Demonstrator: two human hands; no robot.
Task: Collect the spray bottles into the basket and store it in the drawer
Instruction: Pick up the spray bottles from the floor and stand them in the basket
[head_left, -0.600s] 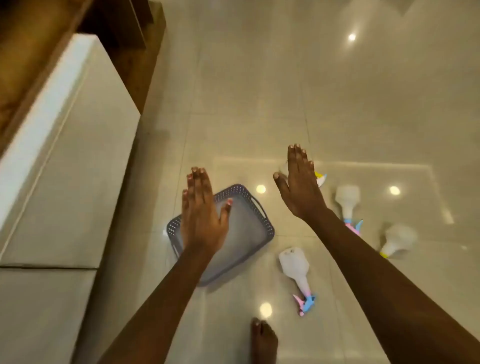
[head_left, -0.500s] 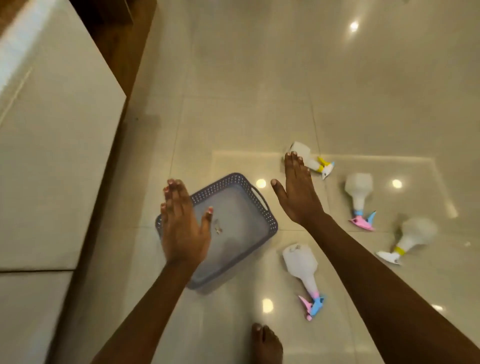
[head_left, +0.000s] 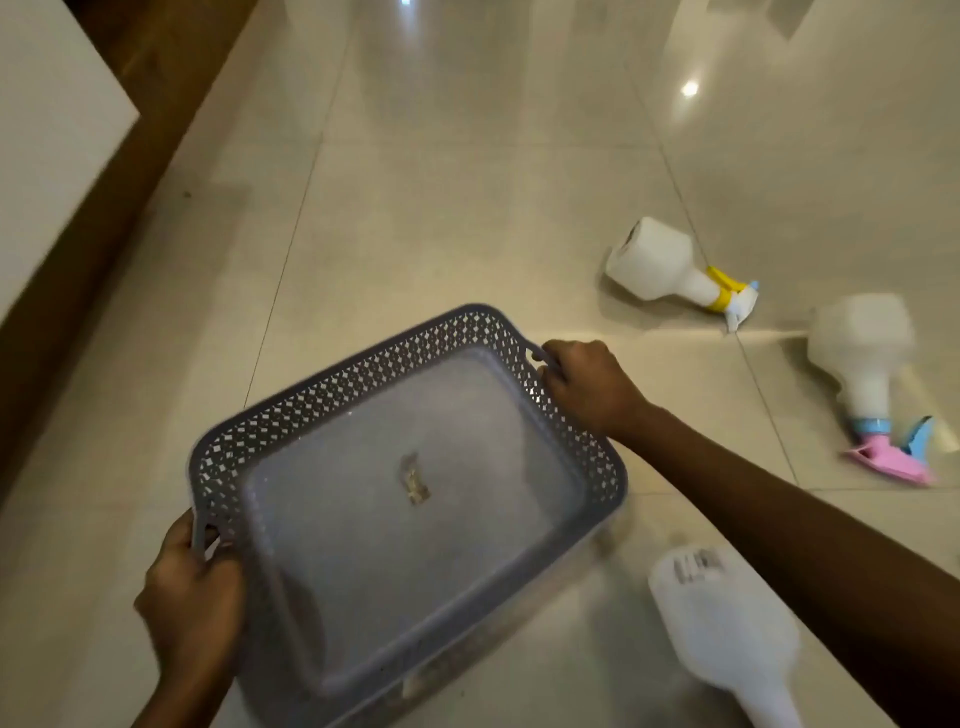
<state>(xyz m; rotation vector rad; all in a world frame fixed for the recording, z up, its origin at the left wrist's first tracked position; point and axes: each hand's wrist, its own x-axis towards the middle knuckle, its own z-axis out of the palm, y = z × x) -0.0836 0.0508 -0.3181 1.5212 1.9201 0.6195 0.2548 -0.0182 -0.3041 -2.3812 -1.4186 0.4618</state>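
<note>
A grey plastic basket (head_left: 332, 395) with a lattice rim sits on the glossy tiled floor; it holds no bottles, only a small brownish scrap. My left hand (head_left: 195, 597) grips its near-left handle and my right hand (head_left: 584, 387) grips its far-right handle. Three white spray bottles lie on the floor to the right: one with a yellow collar (head_left: 662, 267), one with a pink and blue trigger (head_left: 865, 358), and one near the bottom edge (head_left: 727, 631), its trigger cut off by the frame.
A white cabinet front (head_left: 47, 156) with a brown wooden base strip (head_left: 104, 208) runs along the left side. Pale floor tiles (head_left: 467, 182) stretch beyond the basket, with bright light reflections.
Both hands were open above the basket; now each has closed on a handle. The view has dropped much closer to the floor.
</note>
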